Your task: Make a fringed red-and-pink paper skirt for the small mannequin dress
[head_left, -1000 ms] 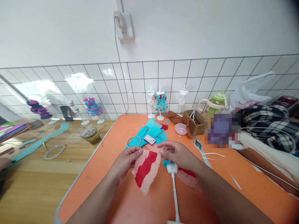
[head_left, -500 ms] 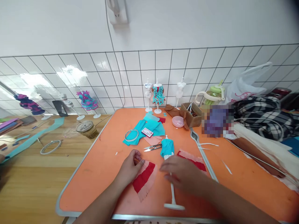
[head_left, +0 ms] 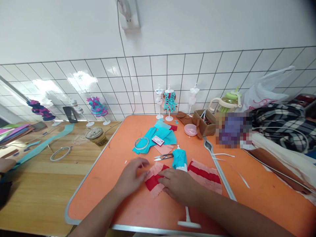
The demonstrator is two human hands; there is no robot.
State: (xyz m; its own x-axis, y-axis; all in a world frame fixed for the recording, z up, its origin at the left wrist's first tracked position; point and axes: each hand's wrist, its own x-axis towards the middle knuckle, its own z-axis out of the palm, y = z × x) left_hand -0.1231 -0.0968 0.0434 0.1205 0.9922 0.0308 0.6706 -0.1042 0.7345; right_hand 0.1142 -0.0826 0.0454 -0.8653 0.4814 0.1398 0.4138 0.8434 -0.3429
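A pleated pink fabric piece with a red band [head_left: 152, 183] lies on the orange table. My left hand [head_left: 130, 176] is at its left edge, thumb and fingers apart. From the right, my right hand [head_left: 181, 187] reaches over a small white dress form [head_left: 189, 224], its fingers laid on the fabric's right side. This form lies down, a turquoise cloth [head_left: 179, 158] round its torso; the hand hides its middle. A second pink and red piece [head_left: 206, 176] is to the right. Small scissors [head_left: 164, 157] lie beyond the hands.
Turquoise cloth [head_left: 168, 134] carries an embroidery hoop [head_left: 141, 143] and a small labelled box [head_left: 158, 141]. Behind stand a pink dish [head_left: 190, 129], a cardboard box [head_left: 206, 126] and a decorated dress form [head_left: 169, 102]. On the wooden table are a jar [head_left: 96, 135] and another person's hand [head_left: 7, 164].
My right hand has moved left from above the dress form onto the fabric's right side. The fabric has turned and shifted slightly away from me. The view has swung a little left.
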